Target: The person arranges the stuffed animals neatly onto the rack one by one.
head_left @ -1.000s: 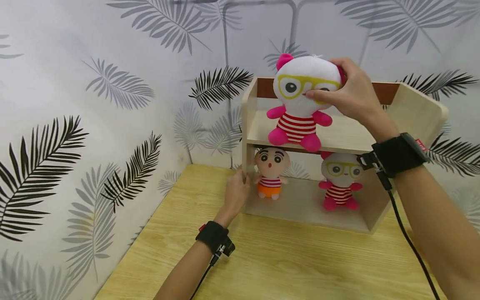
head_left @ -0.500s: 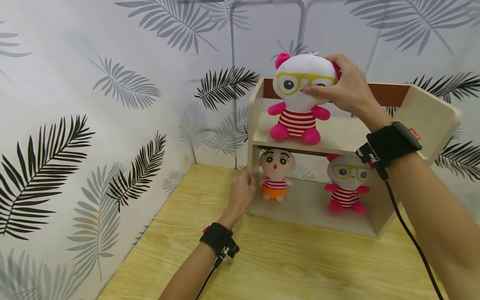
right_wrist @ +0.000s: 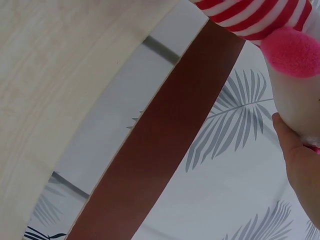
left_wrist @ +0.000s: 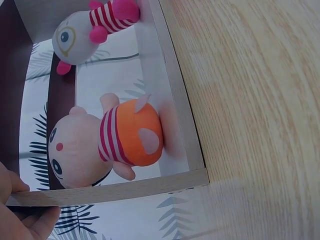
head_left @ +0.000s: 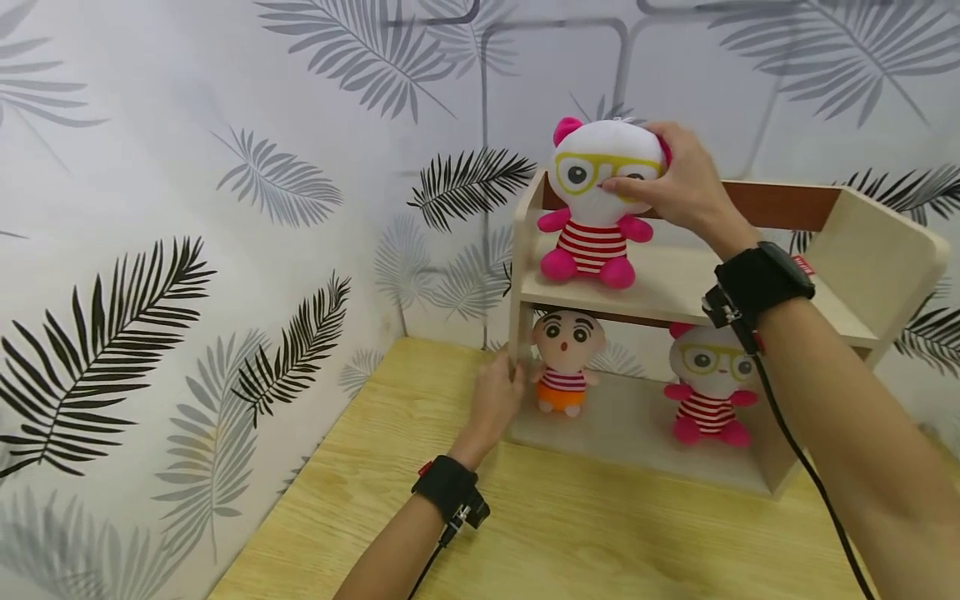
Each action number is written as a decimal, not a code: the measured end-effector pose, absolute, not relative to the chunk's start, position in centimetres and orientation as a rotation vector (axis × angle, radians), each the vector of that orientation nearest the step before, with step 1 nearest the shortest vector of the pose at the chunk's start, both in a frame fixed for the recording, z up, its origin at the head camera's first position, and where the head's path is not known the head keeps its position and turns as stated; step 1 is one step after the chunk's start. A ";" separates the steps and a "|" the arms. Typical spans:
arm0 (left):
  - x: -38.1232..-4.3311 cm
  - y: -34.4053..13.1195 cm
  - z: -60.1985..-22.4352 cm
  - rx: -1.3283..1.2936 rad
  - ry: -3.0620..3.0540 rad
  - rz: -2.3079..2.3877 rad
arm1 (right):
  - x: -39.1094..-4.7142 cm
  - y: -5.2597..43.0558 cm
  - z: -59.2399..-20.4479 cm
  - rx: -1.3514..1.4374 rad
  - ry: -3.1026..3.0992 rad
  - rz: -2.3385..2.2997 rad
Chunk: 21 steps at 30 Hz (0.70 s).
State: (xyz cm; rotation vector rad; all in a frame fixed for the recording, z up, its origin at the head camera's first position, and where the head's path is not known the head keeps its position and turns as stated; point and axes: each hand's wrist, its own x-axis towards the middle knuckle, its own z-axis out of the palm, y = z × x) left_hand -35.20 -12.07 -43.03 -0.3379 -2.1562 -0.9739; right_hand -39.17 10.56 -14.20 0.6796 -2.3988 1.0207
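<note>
My right hand (head_left: 686,179) grips the head of a white and pink panda plush (head_left: 596,183) with yellow glasses and a red-striped body. Its thumb lies across the face; the other fingers are behind the head. The plush is upright at the left end of the upper shelf (head_left: 675,279), feet over the board's front edge. Lower down, my left hand (head_left: 497,392) holds the left side panel of the wooden shelf unit (head_left: 521,292). In the left wrist view, thumb and fingers (left_wrist: 42,222) lie on either side of that panel.
On the lower shelf sits a boy plush (head_left: 564,362) in orange shorts at the left. A second panda plush (head_left: 708,387) sits at the right. The unit stands on a wood-grain table (head_left: 600,533) near a leaf-patterned wall (head_left: 300,250).
The panda plush in my right hand has come down slightly onto the upper shelf relative to the unit. The head view has shifted left, and my left hand stays on the side panel.
</note>
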 end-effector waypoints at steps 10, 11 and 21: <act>-35.2 -12.1 -43.2 -0.334 -2.165 -0.970 | -40.6 9.8 -13.9 0.623 -2.483 1.025; -35.3 -12.0 -43.2 -0.337 -2.162 -0.963 | -40.7 9.8 -13.9 0.615 -2.490 1.027; -35.1 -12.1 -43.1 -0.320 -2.186 -0.992 | -42.0 9.6 -14.5 0.599 -2.522 1.059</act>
